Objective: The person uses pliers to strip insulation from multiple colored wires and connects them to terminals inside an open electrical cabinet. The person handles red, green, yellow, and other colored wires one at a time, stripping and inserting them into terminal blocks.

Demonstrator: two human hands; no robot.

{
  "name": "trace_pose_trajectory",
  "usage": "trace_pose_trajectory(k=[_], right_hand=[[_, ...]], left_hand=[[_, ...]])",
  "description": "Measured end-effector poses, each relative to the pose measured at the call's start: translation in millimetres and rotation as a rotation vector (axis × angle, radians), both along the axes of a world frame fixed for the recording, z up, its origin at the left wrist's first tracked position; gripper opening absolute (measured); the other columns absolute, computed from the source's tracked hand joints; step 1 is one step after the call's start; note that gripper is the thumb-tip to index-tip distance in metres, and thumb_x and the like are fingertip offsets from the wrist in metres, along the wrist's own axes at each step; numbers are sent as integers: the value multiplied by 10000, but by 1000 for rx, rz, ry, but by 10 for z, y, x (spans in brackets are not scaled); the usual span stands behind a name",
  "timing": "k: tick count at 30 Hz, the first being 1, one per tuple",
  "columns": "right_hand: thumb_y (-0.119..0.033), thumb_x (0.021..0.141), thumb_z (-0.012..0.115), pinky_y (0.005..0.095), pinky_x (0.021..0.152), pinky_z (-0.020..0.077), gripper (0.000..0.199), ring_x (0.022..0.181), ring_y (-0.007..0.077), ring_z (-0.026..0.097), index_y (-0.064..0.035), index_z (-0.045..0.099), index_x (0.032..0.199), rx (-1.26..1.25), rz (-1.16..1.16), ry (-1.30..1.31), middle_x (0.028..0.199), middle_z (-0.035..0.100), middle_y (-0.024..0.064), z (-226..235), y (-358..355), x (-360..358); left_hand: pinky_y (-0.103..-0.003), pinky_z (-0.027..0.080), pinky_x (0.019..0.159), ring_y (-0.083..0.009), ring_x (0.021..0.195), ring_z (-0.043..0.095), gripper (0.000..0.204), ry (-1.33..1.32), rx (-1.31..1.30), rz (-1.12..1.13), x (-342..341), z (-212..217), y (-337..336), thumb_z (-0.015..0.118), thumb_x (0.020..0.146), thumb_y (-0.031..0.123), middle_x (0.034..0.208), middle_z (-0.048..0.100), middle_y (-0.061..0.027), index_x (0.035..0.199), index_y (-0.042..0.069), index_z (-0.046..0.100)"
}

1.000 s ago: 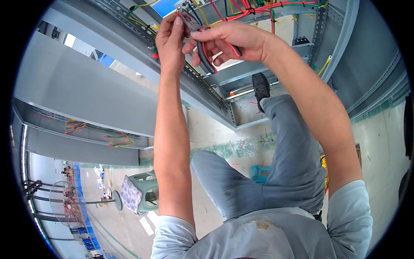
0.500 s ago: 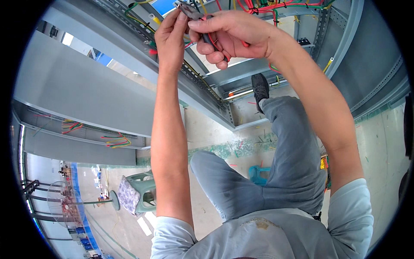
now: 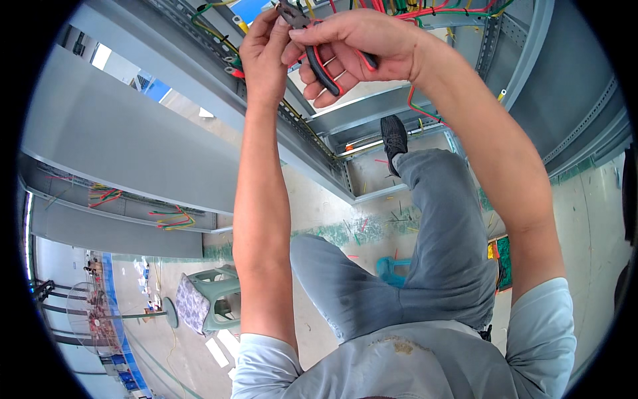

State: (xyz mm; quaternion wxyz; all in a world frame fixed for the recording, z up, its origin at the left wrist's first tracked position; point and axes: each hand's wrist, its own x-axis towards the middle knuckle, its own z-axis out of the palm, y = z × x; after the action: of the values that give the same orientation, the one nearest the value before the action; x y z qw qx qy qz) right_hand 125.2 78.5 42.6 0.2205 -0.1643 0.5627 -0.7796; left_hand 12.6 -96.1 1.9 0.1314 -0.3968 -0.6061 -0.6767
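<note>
At the top of the view, my right hand holds a pair of pliers with black and red handles. The handles are spread apart, with the fingers loosely around them and the jaws pointing up and left. Beside the jaws, my left hand is closed, its thumb and fingers pinched together. What it pinches is too small and hidden to make out. Both hands are inside the grey metal cabinet frame, close to a bundle of red and green wires.
Ring-ended cables hang beside the left hand. A large grey panel stands to the left. One foot in a black shoe rests within the frame. On the floor are a green stool, a fan and scattered wire scraps.
The right hand has turned slightly and its fingers have loosened, showing more of the plier handles. The left hand stays pinched beside the jaws. The whole view has shifted a little.
</note>
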Motion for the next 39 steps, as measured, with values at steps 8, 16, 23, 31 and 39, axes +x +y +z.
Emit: trace_pose_trajectory(k=[8, 16, 23, 31, 39], right_hand=[[-311, 1045, 568, 364, 659, 549, 311, 707, 200, 653, -13, 646, 1007, -248, 198, 34, 770, 620, 73, -226, 0, -150], [-318, 1034, 588, 397, 738, 602, 336, 765, 238, 700, 5, 631, 1114, -12, 58, 87, 839, 660, 113, -208, 85, -68], [-315, 1004, 614, 328, 682, 582, 374, 765, 191, 716, 7, 645, 1191, 574, -348, 316, 863, 703, 94, -312, 112, 75], [-246, 973, 592, 467, 795, 550, 321, 855, 357, 710, 35, 654, 1114, 1165, -773, 893, 898, 711, 210, -306, -30, -1], [-100, 801, 634, 492, 746, 590, 169, 876, 368, 734, -26, 757, 890, 1302, -990, 1016, 901, 738, 211, -192, -142, -24]], left_hand=[[-254, 522, 813, -106, 912, 631, 237, -66, 106, -48, 14, -48, 22, 605, 1046, 171, 1042, 688, -49, 1209, 2, 632], [-257, 508, 775, -82, 838, 578, 229, -56, 106, -82, -9, -20, 14, 601, 1053, 201, 1002, 662, -23, 1194, 24, 638], [-320, 525, 846, -113, 835, 547, 239, -114, 136, -178, -192, -4, -34, 608, 1047, 197, 998, 619, -31, 1224, 38, 627], [-326, 524, 848, -118, 847, 563, 253, -132, 126, -191, -237, 6, -62, 596, 1051, 172, 1018, 623, -37, 1251, 18, 614], [-327, 535, 848, -117, 859, 577, 247, -107, 111, -164, -132, -1, 15, 584, 1053, 156, 998, 636, -28, 1264, 34, 629]])
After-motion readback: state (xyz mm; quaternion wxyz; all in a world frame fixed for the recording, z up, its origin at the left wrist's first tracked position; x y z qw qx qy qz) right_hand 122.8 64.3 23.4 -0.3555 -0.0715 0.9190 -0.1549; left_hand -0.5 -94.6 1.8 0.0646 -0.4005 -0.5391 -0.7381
